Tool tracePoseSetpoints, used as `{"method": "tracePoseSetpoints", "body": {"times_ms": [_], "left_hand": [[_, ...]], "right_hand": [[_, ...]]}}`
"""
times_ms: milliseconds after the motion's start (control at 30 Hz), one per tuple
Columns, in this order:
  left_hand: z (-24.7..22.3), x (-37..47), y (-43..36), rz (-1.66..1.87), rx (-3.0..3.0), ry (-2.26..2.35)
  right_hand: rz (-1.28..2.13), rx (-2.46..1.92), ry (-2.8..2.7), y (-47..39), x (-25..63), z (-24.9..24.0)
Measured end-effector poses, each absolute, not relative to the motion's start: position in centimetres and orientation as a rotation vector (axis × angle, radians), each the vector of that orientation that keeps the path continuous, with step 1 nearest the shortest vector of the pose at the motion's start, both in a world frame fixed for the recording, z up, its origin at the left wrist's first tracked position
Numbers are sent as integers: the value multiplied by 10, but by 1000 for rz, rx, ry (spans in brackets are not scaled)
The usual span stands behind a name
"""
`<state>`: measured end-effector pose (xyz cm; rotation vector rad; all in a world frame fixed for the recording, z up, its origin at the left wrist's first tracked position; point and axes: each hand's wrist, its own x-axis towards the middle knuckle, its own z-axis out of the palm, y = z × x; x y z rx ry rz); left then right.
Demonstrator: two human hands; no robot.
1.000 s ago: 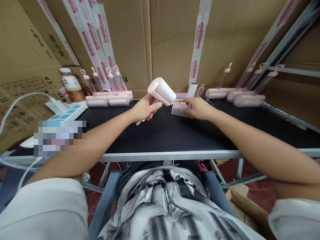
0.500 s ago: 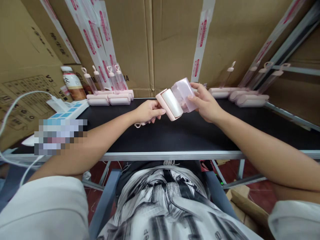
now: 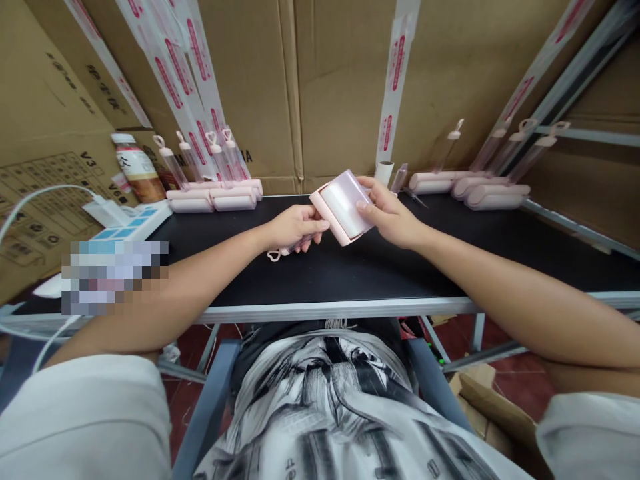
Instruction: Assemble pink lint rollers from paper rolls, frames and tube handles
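My left hand (image 3: 300,229) is closed round the handle of a pink lint roller (image 3: 343,210), whose heart-shaped loop pokes out below the fingers. The white sticky roll shows in its pink holder, tilted above the black table. My right hand (image 3: 387,212) grips a see-through pinkish cover (image 3: 351,181), which now sits over much of the roll and meets the pink holder. Behind my right hand, a small white tube (image 3: 384,172) stands at the back of the table.
Several pink lint rollers (image 3: 213,197) stand at the back left, and more rollers (image 3: 473,185) at the back right. A drink bottle (image 3: 137,168) and a white power strip (image 3: 133,223) with a cable are at left. Cardboard (image 3: 340,87) walls the back.
My right hand has moved left and brought the cover onto the roller; it was partly off before. My left hand keeps its hold on the handle. The view has shifted slightly.
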<state>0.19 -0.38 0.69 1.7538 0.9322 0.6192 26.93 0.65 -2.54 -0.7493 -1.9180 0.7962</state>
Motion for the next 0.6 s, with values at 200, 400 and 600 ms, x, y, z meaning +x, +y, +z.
{"method": "tracePoseSetpoints", "body": {"times_ms": [200, 400, 600], "left_hand": [[4, 3, -5, 590, 1813, 921], [1, 2, -2, 571, 1827, 921], [6, -6, 5, 515, 1778, 786]], "right_hand": [[647, -634, -2120, -2, 261, -26], [603, -637, -2207, -3, 262, -25], [652, -613, -2209, 2, 264, -26]]}}
